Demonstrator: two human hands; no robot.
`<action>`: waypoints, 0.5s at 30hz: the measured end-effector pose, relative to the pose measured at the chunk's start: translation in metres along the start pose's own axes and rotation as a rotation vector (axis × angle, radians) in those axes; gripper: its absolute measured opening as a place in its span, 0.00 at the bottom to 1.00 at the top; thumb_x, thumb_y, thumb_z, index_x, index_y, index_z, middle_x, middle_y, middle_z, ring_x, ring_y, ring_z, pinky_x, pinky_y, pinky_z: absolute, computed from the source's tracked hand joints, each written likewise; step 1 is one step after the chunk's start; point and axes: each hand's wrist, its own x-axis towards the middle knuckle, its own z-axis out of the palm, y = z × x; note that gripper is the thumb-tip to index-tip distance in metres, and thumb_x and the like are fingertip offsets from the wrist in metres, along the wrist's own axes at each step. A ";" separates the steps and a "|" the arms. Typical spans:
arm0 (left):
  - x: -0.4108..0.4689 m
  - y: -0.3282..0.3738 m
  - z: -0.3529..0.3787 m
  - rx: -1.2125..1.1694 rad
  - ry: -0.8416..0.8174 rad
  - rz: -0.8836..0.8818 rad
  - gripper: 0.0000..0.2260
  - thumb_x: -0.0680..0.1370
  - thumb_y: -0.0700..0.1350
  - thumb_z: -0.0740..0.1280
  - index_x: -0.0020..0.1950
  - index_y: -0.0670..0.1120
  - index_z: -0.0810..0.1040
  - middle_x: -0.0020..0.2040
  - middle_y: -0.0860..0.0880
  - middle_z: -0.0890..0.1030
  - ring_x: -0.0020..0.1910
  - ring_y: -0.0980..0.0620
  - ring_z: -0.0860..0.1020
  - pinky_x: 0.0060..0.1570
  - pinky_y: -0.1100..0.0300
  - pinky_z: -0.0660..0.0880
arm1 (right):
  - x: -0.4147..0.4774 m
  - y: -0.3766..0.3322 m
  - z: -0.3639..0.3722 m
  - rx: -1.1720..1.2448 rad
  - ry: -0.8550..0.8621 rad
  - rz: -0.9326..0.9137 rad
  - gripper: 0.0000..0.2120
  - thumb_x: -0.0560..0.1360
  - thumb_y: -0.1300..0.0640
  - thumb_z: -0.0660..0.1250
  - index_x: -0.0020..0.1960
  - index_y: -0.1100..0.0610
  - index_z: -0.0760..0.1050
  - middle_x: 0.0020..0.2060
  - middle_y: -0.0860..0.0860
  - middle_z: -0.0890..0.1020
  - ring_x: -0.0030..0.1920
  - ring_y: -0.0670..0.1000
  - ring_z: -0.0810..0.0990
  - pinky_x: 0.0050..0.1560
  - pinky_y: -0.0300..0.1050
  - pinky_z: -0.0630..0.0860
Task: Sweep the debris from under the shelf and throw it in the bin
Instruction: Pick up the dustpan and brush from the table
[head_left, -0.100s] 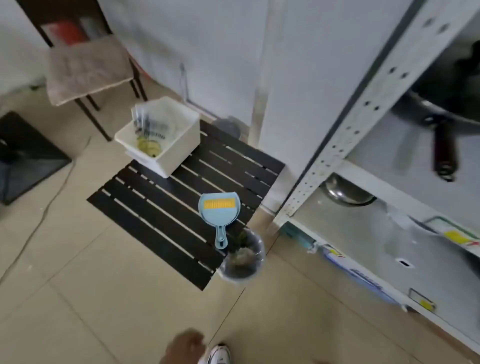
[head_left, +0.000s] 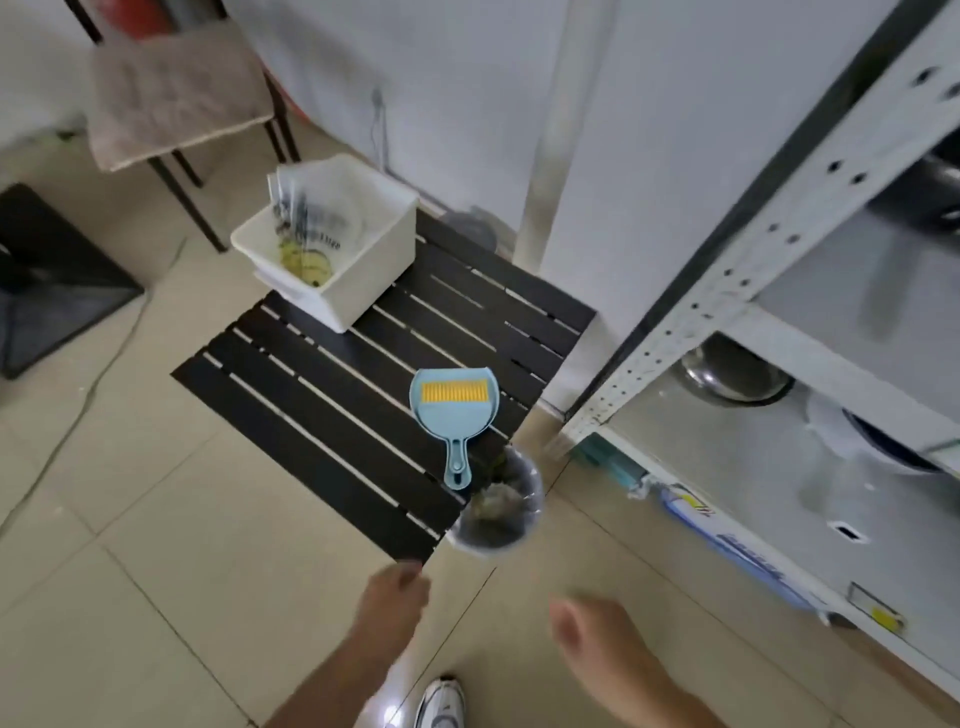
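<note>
Reaching forward now, left hand (head_left: 392, 597) and right hand (head_left: 587, 631).

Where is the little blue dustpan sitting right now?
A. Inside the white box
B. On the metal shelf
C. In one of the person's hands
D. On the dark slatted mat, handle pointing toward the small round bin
D: the blue dustpan lies flat on the dark slatted mat, its handle reaching toward the small round bin; both hands are empty.

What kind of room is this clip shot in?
Probably a home kitchen or utility corner: a white metal shelf holding steel bowls, a tiled floor, and a blue dustpan on a low slatted table beside a small bin.
</note>
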 end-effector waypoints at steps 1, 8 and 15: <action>0.004 0.019 -0.001 -0.042 -0.049 -0.015 0.03 0.72 0.44 0.68 0.40 0.46 0.79 0.39 0.43 0.79 0.38 0.45 0.77 0.41 0.54 0.74 | 0.024 -0.014 -0.011 0.010 0.020 -0.002 0.08 0.74 0.54 0.61 0.41 0.42 0.74 0.36 0.43 0.78 0.39 0.44 0.75 0.45 0.45 0.77; 0.069 0.060 0.035 -0.433 -0.054 -0.092 0.10 0.80 0.36 0.61 0.52 0.35 0.80 0.49 0.36 0.80 0.49 0.41 0.79 0.62 0.47 0.77 | 0.179 -0.064 -0.017 -0.155 0.209 -0.293 0.25 0.74 0.54 0.70 0.68 0.55 0.68 0.64 0.51 0.76 0.65 0.52 0.73 0.66 0.49 0.72; 0.090 0.052 0.041 -0.460 -0.006 -0.044 0.14 0.82 0.35 0.56 0.54 0.33 0.81 0.46 0.39 0.83 0.42 0.47 0.82 0.43 0.56 0.83 | 0.212 -0.061 0.007 -0.468 0.161 -0.395 0.22 0.75 0.53 0.66 0.67 0.59 0.69 0.64 0.54 0.74 0.64 0.55 0.72 0.67 0.51 0.69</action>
